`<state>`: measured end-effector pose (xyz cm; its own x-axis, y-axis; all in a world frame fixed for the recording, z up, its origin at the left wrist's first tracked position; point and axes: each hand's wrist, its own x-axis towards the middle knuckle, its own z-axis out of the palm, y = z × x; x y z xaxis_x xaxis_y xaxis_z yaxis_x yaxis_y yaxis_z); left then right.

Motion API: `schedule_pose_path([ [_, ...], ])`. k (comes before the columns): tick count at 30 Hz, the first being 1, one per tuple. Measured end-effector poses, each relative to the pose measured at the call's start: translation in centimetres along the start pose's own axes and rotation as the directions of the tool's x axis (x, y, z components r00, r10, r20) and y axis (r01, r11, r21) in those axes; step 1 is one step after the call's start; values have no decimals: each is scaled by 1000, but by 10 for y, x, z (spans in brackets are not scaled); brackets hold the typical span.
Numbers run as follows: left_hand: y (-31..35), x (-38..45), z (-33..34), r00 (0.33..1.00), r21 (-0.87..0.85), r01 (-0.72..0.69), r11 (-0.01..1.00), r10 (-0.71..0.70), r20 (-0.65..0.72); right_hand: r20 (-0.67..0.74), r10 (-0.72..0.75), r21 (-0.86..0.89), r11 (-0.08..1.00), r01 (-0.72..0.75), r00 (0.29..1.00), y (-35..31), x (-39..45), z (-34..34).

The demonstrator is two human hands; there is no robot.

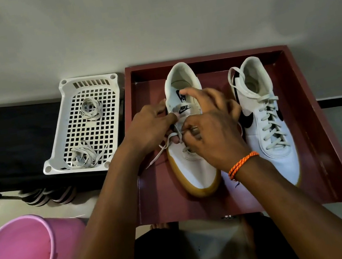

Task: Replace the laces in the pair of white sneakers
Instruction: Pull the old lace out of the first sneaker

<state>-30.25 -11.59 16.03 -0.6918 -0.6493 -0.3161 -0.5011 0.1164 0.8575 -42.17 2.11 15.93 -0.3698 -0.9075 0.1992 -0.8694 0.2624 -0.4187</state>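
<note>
Two white sneakers stand in a dark red tray (316,131). The left sneaker (197,170) has a gum sole and only a little lacing near the toe. My left hand (149,128) grips its side at the eyelets and pinches the white lace (162,149), whose loose end trails left over the tray. My right hand (209,131), with an orange cord at the wrist, pinches the same lace over the lower eyelets. The right sneaker (267,126) is fully laced, with a lace end looped over its collar.
A white perforated basket (87,125) to the left holds two bundles of loose laces (91,109). It rests on a black bench (7,140). A pink bucket (19,258) stands at the lower left. My bare feet show below the tray.
</note>
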Motion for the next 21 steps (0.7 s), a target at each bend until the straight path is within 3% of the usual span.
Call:
schedule_pose_path([
  [8, 0, -1, -1, 1000, 11, -4, 1000, 4, 3, -178, 178, 155, 976, -151, 968, 6, 8, -16],
  [12, 1, -1, 0, 1000, 14, -11, 1000, 11, -2, -65, 14, 10, 1000, -13, 998, -4, 1, -7],
  [15, 0, -1, 0, 1000, 8, -13, 1000, 13, -7, 11, -4, -24, 1000, 4, 1000, -6, -3, 2],
  [21, 2, -2, -1, 1000, -17, -7, 1000, 7, 3, -163, 170, 68, 985, -161, 972, 7, 7, -11],
])
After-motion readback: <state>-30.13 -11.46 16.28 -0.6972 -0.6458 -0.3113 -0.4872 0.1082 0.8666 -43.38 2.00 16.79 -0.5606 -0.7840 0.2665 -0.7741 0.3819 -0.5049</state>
